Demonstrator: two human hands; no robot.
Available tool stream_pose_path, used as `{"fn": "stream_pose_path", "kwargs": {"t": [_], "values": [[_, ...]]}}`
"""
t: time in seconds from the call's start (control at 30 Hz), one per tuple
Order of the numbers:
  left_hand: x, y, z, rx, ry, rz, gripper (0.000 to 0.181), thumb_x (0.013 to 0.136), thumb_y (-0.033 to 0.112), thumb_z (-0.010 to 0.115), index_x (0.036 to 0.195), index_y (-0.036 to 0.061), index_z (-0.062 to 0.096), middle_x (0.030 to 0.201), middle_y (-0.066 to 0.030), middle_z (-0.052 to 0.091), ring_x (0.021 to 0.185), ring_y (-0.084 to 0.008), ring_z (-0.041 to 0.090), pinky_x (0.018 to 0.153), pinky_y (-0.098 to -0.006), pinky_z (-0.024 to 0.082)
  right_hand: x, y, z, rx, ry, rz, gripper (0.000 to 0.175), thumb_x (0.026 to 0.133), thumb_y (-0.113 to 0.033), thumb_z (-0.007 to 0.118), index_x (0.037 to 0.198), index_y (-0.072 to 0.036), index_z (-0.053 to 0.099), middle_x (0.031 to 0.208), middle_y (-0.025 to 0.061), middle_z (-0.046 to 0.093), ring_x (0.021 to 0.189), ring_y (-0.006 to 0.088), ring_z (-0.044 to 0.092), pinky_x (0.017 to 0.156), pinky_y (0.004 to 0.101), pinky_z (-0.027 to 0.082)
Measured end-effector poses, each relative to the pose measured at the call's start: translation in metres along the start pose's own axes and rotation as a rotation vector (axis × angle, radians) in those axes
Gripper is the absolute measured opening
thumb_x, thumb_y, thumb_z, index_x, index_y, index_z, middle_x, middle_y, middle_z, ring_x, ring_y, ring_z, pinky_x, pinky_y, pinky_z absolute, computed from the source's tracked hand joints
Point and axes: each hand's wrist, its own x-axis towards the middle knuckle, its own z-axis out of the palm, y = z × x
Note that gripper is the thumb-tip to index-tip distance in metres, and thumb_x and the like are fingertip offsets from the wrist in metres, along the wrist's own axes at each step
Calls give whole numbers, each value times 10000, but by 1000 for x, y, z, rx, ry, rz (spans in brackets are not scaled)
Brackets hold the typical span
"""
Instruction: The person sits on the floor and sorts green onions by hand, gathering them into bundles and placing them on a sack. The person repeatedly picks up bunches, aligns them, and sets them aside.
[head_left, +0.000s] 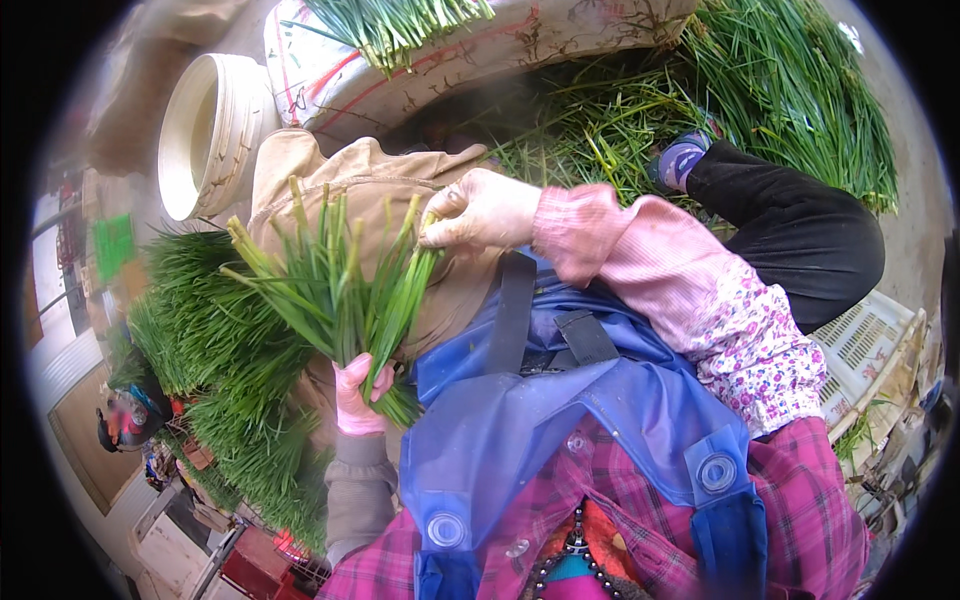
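Observation:
My left hand (361, 394) is wrapped around a loose bunch of garlic chives (345, 292), their pale cut stem ends fanning upward. The leaf tips come out below the fist. With thumb and fingers, my right hand (480, 210) pinches a few stems on the bunch's right side, near their ends. Beneath the bunch, a tan cloth (450, 300) lies over the lap, beside a blue waterproof apron (555, 420). A large heap of chives (232, 352) stands close to the left of my left hand.
A white plastic bucket (225, 142) lies tilted beyond the cloth. Trimmed chives (397, 30) rest on a white woven sack (480, 67). Loose leaves (600, 135) and another big chive pile (795, 97) lie at upper right. A white plastic crate (862, 352) sits right; a person (131, 416) is far left.

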Motion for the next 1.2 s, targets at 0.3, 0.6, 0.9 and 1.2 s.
{"fn": "stream_pose_path", "kwargs": {"t": [0.3, 0.6, 0.9, 1.2], "values": [[-1, -4, 5, -164, 8, -81, 150, 810, 137, 582, 823, -6, 536, 558, -29, 468, 391, -86, 376, 408, -216, 294, 16, -11, -21, -206, 165, -358, 375, 780, -341, 655, 1046, -78, 683, 1072, 153, 631, 999, 240, 607, 907, 319, 455], [-9, -4, 11, -147, 26, 33, 279, 789, 125, 597, 1004, -36, 520, 635, -59, 509, 408, -94, 391, 412, -223, 314, 41, -10, -5, 244, 448, -359, 215, 813, -239, 659, 952, -82, 707, 941, 78, 691, 887, 184, 630, 831, 283, 475], [-2, 3, 30, -66, 33, 88, 170, 772, 146, 610, 813, -7, 550, 581, -49, 488, 425, -97, 387, 452, -233, 306, 5, -15, 0, 154, 89, -91, 393, 838, -325, 678, 1117, -53, 625, 949, 62, 667, 679, 71, 609, 565, 218, 486], [1, 9, 29, -270, 83, 35, 226, 786, 104, 568, 601, 86, 440, 548, -33, 457, 487, -105, 402, 502, -237, 327, -15, -10, -7, -122, 111, -14, 182, 751, -165, 667, 895, -60, 703, 766, 60, 669, 699, 147, 611, 707, 295, 504]]}}
